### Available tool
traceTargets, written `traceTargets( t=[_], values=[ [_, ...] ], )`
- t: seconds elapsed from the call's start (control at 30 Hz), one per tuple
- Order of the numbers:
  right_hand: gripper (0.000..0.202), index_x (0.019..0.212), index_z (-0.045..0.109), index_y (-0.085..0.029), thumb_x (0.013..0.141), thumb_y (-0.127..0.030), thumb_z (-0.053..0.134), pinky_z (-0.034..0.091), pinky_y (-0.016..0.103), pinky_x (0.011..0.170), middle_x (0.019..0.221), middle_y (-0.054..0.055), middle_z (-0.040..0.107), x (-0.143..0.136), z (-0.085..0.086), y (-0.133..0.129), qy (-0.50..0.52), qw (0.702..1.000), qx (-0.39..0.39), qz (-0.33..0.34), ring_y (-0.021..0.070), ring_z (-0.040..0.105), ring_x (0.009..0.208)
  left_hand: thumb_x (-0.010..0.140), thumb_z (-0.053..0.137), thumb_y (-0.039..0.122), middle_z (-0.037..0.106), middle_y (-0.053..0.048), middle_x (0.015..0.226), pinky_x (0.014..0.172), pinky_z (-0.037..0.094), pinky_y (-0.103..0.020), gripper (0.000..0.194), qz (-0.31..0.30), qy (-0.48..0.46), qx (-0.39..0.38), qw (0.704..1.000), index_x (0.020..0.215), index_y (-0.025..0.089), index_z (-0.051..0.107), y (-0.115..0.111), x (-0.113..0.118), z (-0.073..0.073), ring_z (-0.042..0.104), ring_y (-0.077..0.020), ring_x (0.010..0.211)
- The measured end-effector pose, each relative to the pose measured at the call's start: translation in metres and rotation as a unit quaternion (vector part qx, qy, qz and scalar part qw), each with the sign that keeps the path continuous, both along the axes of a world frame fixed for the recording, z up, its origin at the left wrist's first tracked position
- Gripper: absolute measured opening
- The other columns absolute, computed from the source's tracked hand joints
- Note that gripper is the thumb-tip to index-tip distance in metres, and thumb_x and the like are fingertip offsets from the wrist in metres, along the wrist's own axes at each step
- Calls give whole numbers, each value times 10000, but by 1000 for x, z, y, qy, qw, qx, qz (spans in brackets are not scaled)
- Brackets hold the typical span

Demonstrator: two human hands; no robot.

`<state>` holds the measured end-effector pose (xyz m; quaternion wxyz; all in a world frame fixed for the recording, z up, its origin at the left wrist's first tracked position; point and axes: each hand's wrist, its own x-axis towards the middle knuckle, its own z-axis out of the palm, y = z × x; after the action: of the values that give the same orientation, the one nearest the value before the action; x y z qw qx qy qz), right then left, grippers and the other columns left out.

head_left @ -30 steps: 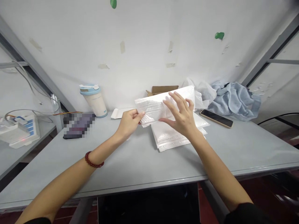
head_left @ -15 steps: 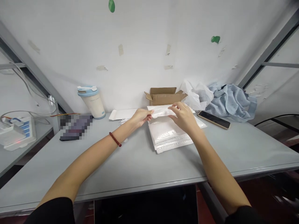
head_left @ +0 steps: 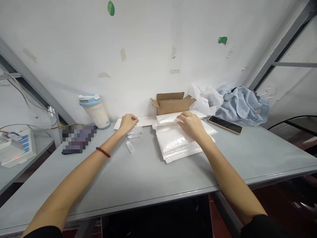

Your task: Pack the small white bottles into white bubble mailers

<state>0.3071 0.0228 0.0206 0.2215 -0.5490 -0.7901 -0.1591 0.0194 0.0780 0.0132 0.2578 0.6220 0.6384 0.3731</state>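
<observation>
Two hands: both the person's own, reaching forward over a grey table (head_left: 138,178); no other person in view.
Left hand (head_left: 127,123): curled loosely over small white items (head_left: 132,133) at the near edge of a flat white sheet (head_left: 143,121); the fingers hide whatever is beneath, so I cannot tell whether anything is pinched. A red bead bracelet (head_left: 103,152) sits on this wrist.
Right hand (head_left: 190,124): palm down, fingers bent over the far end of the top padded envelope (head_left: 173,140), pressing it flat; contact, though no closed grasp can be made out.
Envelope stack (head_left: 183,150): white bubble mailers piled squarely at table centre, probably so that each lies flush on the last; about four edges show at the near side, exact count uncertain.
One small white tag (head_left: 129,147): lies loose on the table, just in front of the left hand.
One cardboard box (head_left: 172,105): flaps open, against the wall directly behind the stack, within reach of either hand.
One lidded cup (head_left: 94,110): upright, left of the box, well apart from the stack.
One phone (head_left: 225,125): face up, right of the stack.
One white plastic bag (head_left: 206,99) and one blue cloth (head_left: 244,105): bunched at the wall, right rear.
</observation>
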Motion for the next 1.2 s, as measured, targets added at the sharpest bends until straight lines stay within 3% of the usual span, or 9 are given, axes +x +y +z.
traceTargets(
  t=[0.17, 0.47, 0.77, 1.0, 1.2],
  values=[
    [157, 994, 670, -151, 875, -218, 593, 406, 349, 747, 977, 98, 679, -4, 0, -4, 33, 998, 31, 41, 246, 610, 914, 627, 690, 172, 733, -68, 803, 865, 462, -331, 14, -41, 173, 36, 983, 632, 184, 696, 18, -38, -14, 657, -263, 920],
    [122, 944, 650, -178, 899, -239, 555, 384, 341, 732, 930, 85, 683, -14, -1, -11, 63, 992, 47, 95, 235, 604, 893, 676, 667, 238, 757, -66, 908, 765, 480, -256, 189, -110, 320, 12, 941, 828, 185, 767, 41, -54, -20, 675, -228, 874],
    [134, 893, 636, -189, 911, -255, 522, 369, 334, 727, 904, 81, 683, -15, 0, -11, 85, 990, 47, 103, 219, 602, 871, 692, 618, 254, 751, -53, 1003, 799, 471, -226, 301, -159, 366, 11, 917, 952, 202, 762, 45, -49, -20, 668, -218, 937],
    [160, 887, 639, -190, 918, -268, 503, 369, 339, 739, 904, 82, 682, -16, 1, -14, 89, 990, 38, 102, 219, 596, 870, 699, 557, 249, 755, -37, 762, 641, 458, -224, 260, -166, 368, -2, 915, 827, 201, 777, 39, -46, -15, 661, -183, 697],
    [189, 887, 645, -193, 929, -283, 483, 372, 341, 744, 896, 88, 687, -18, 1, -14, 78, 991, 38, 102, 226, 595, 866, 647, 545, 198, 738, -32, 715, 622, 441, -235, 203, -155, 385, 25, 910, 686, 223, 742, 32, -40, -11, 644, -185, 673]
  ],
)
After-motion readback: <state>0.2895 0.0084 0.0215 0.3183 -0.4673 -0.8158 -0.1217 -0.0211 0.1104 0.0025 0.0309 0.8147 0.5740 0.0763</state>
